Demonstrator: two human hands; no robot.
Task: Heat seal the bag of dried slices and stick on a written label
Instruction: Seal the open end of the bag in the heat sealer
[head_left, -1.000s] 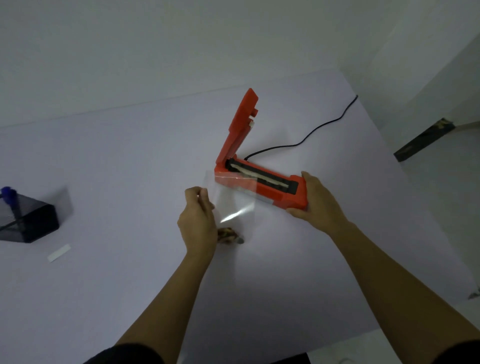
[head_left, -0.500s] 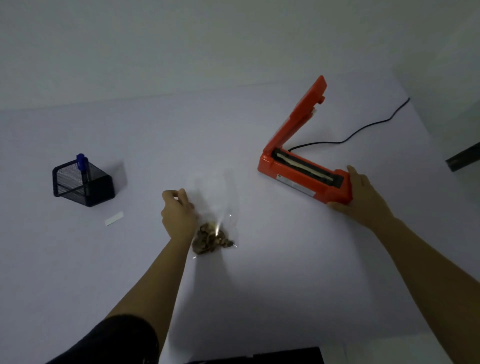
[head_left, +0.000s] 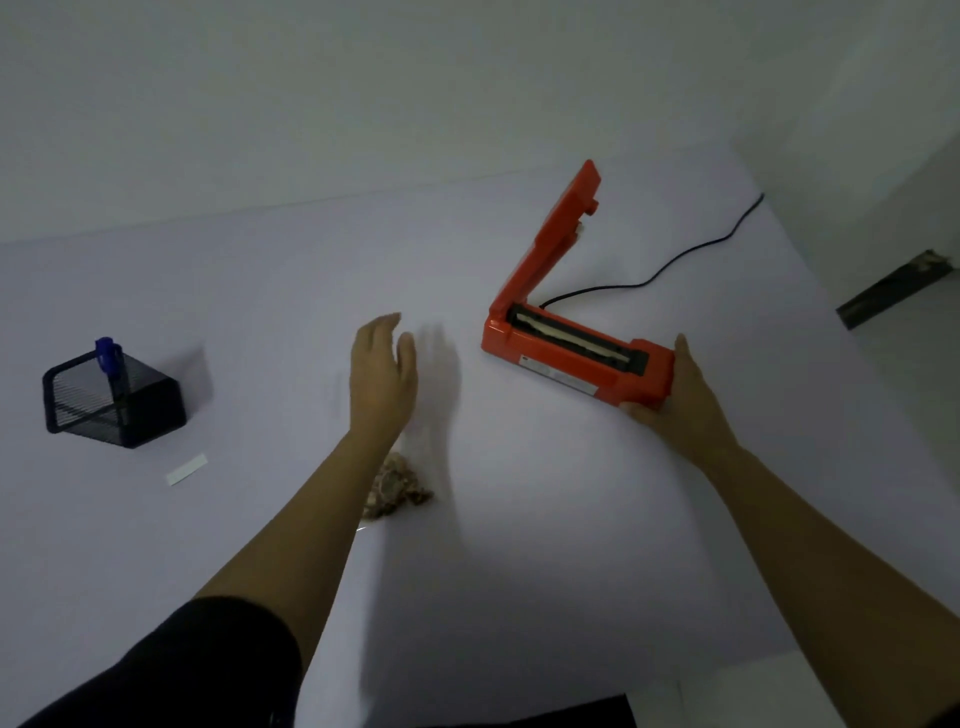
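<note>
Left hand (head_left: 383, 376) flat and empty above the table; right hand (head_left: 675, 400) grasps the sealer's near end.
The orange heat sealer (head_left: 566, 358) sits lid-up on the white table (head_left: 519, 545). The bag of dried slices (head_left: 397, 491) lies beside the left forearm; 1 blank label (head_left: 186, 468) lies near the mesh pen holder (head_left: 111, 397).

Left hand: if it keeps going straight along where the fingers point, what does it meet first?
Nothing obvious. The left hand is open, fingers pointing away toward the far table edge. The sealer lies off to its right, the pen holder off to its left. Height above the table is unclear.

Dim, soft shadows, slight blur, wide-angle warp
</note>
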